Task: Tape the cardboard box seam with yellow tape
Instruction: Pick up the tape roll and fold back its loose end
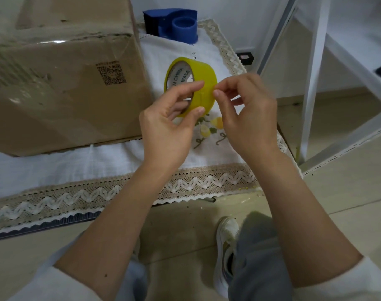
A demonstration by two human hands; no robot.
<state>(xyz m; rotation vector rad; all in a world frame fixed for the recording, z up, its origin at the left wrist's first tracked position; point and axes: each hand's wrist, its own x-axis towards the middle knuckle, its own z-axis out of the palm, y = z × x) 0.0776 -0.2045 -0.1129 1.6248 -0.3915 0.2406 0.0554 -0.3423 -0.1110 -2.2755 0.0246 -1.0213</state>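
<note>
A roll of yellow tape point(198, 72) is held in the air above the table, right of a large cardboard box point(61, 83). My left hand point(167, 124) grips the roll, with the thumb on its outer band and fingers through the core. My right hand point(248, 111) is at the roll's right edge, its thumb and forefinger pinched on the tape surface. The box lies on the table's left half, with a QR code on its near side and clear tape along its upper edge.
A blue tape dispenser point(176, 25) stands at the table's far side, behind the roll. A white cloth with lace trim point(76, 170) covers the table. A white metal frame point(313, 83) stands at the right. My shoe point(226, 246) rests on the tiled floor below.
</note>
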